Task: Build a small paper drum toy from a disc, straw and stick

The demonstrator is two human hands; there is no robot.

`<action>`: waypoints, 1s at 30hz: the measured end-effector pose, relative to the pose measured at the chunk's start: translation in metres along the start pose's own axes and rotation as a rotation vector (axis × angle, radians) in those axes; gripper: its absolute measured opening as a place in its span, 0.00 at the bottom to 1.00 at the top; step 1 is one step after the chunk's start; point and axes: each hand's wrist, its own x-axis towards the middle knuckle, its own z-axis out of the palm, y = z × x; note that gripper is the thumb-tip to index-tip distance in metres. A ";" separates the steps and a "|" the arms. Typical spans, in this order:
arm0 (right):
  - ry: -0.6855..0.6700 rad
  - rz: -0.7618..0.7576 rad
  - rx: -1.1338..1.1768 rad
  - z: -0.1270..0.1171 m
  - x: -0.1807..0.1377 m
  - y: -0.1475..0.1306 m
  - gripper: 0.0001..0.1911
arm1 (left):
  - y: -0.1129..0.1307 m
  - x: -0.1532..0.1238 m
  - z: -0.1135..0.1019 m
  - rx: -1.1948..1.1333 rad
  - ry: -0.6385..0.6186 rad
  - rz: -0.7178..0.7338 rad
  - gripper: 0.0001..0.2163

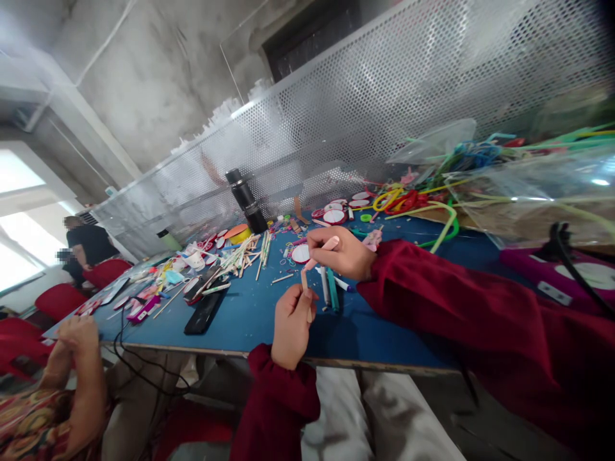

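We grip a thin pale wooden stick (304, 279) with both hands: left hand (292, 325) fingers clamped low, right hand (342, 251) fingers pinching its top. It sits above the blue desk (250, 314), near the front edge, bare desk beneath; black phone (205, 312) left.

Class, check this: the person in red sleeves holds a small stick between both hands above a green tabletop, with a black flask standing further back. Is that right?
Not quite. The head view shows the tabletop is blue, not green. The rest holds: the left hand and right hand hold a small stick, and the black flask stands further back.

Bench (250, 320) right end cut by my frame edge, small stick (304, 282) half hidden in my left hand (291, 323), bagged straws (528, 186) blurred.
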 end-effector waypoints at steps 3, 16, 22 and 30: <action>0.015 -0.010 -0.009 0.000 0.000 -0.001 0.09 | 0.001 0.000 0.000 0.001 0.007 -0.001 0.16; -0.033 0.004 0.018 0.000 0.001 0.000 0.10 | 0.001 0.000 0.001 0.005 0.006 -0.001 0.17; -0.008 -0.002 -0.001 0.001 0.000 -0.002 0.10 | -0.001 0.001 0.000 -0.004 0.015 0.001 0.17; -0.012 -0.013 0.012 0.002 0.000 -0.003 0.09 | 0.001 0.001 0.001 0.012 0.011 -0.008 0.17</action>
